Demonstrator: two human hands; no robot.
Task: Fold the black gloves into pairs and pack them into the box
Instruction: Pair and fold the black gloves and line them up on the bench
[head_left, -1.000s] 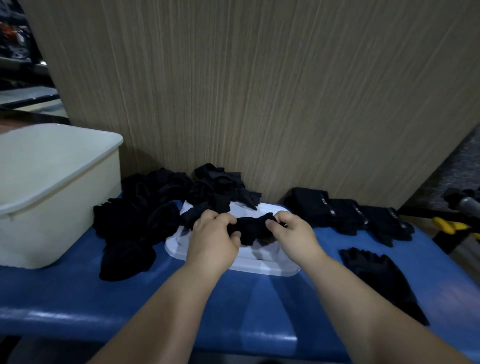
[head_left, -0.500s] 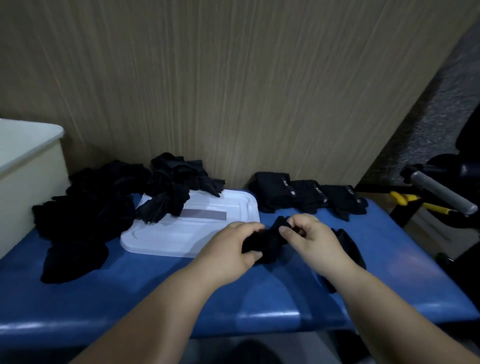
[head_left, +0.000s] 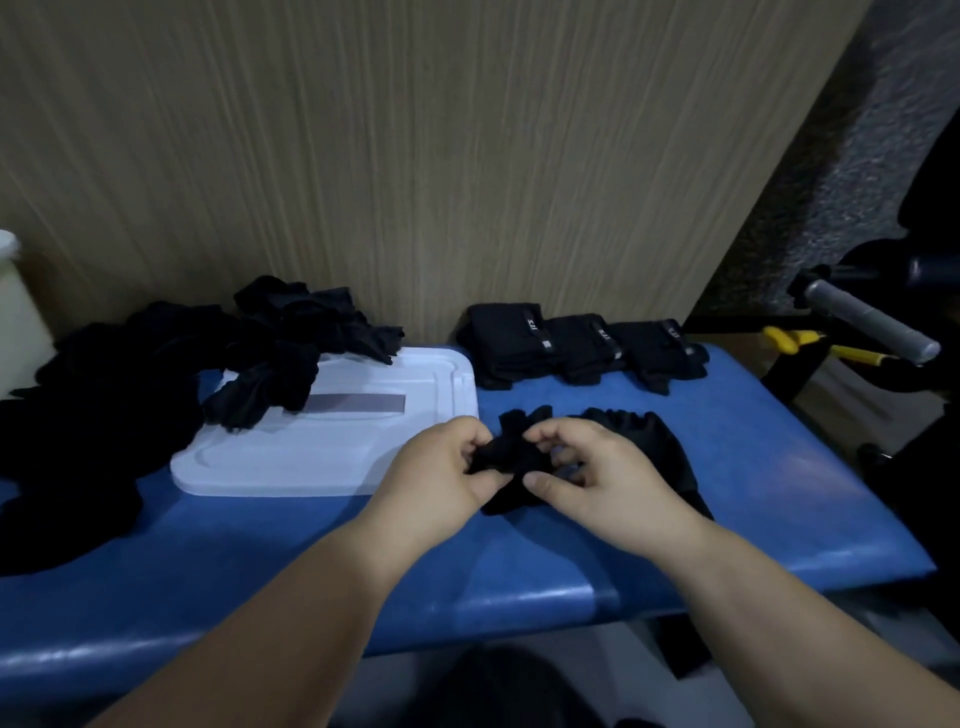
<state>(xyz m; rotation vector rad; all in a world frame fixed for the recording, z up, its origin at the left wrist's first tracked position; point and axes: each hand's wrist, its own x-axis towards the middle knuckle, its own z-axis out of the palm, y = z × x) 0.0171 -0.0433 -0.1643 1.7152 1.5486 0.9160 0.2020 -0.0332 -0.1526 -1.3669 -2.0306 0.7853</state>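
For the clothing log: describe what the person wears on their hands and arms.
The left hand and right hand are bare. The left forearm and right forearm are bare too, with no sleeve reaching into view. No worn gloves, rings, watch or bracelet show.

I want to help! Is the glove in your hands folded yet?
Not folded: the glove is crumpled, pinched between left hand and right hand.
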